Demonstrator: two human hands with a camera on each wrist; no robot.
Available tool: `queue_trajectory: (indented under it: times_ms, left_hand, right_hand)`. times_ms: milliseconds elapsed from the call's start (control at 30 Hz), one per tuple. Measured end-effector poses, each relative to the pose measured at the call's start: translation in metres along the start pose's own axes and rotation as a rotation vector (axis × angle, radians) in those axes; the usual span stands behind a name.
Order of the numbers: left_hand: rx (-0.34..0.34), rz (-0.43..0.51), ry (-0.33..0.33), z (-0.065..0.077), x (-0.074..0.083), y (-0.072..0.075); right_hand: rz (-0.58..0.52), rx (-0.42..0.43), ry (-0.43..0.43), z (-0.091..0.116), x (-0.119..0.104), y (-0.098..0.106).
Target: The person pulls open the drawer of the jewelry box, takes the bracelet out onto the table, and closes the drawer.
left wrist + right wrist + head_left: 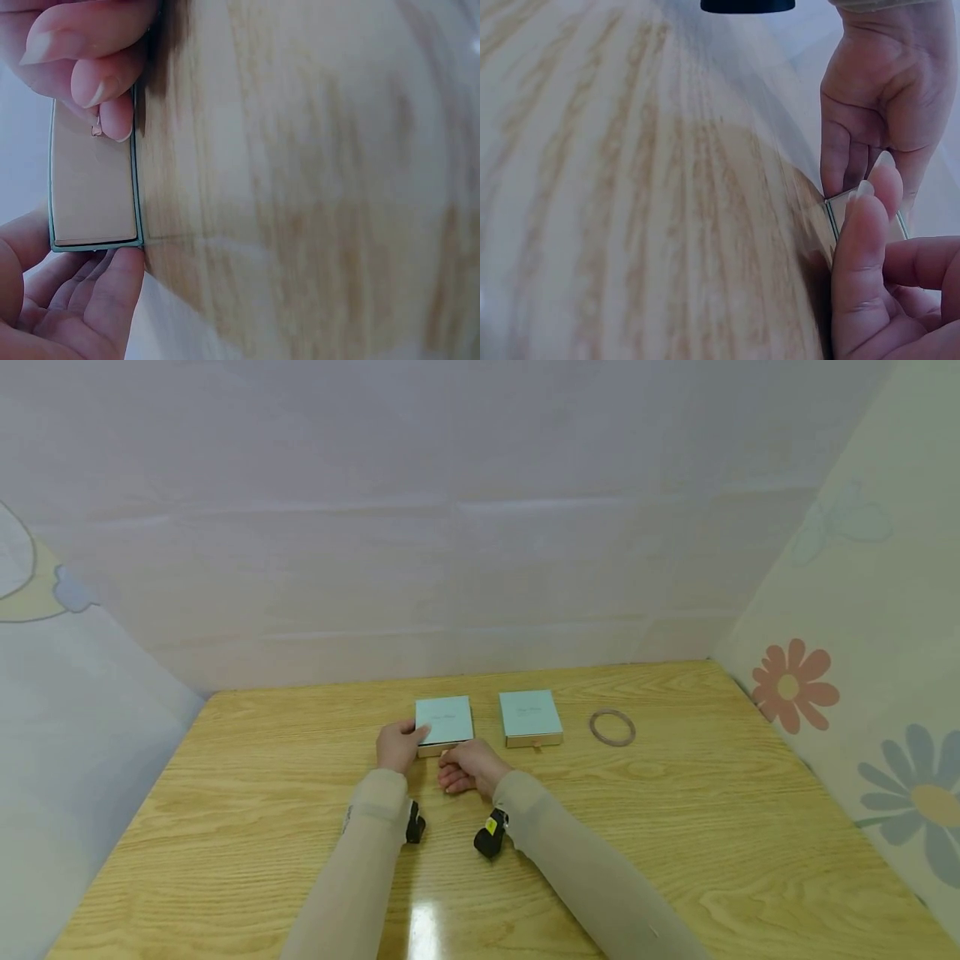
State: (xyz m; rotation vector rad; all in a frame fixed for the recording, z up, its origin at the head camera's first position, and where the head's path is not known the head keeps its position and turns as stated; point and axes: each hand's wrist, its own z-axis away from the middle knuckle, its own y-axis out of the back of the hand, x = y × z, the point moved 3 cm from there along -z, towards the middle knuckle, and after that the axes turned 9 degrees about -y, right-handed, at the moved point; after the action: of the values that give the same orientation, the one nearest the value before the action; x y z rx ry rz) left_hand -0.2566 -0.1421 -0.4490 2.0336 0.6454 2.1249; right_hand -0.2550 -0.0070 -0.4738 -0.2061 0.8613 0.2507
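A pale mint box [444, 718] with a beige drawer front [94, 191] lies on the table between the hands. My left hand [397, 747] grips its left side, thumb on the top and fingers along the side wall. At the front, my right hand [472, 766] has its fingertips pinched at the small ribbon tab [97, 130], which they partly cover. The drawer front sits inside the green rim of the sleeve. In the right wrist view, the right fingers [862, 262] hide most of the box, with the left hand beyond it.
A second mint box [530, 714] stands to the right, a small tab at its front. Farther right lies a pinkish-brown ring [612, 727], like a bangle. The wooden table [712, 827] meets a pale cloth backdrop [450, 568] at its far edge.
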Motion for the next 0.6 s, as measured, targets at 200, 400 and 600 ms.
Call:
queue_trajectory:
  times_ms: [200,400,600]
  left_hand:
    - [0.003,0.005,-0.001,-0.0007,0.0007,-0.0003]
    - [-0.008,0.023,0.002,0.0002,0.0017,0.0003]
    - [-0.014,0.016,-0.005,0.0022,0.0025,0.001]
  right_hand:
    - [0.0,0.001,-0.002,-0.0037,-0.0003,0.001]
    - [0.004,0.001,-0.008,-0.0055,-0.001,0.0012]
    - [0.008,-0.002,-0.004,-0.0041,-0.0023,0.0015]
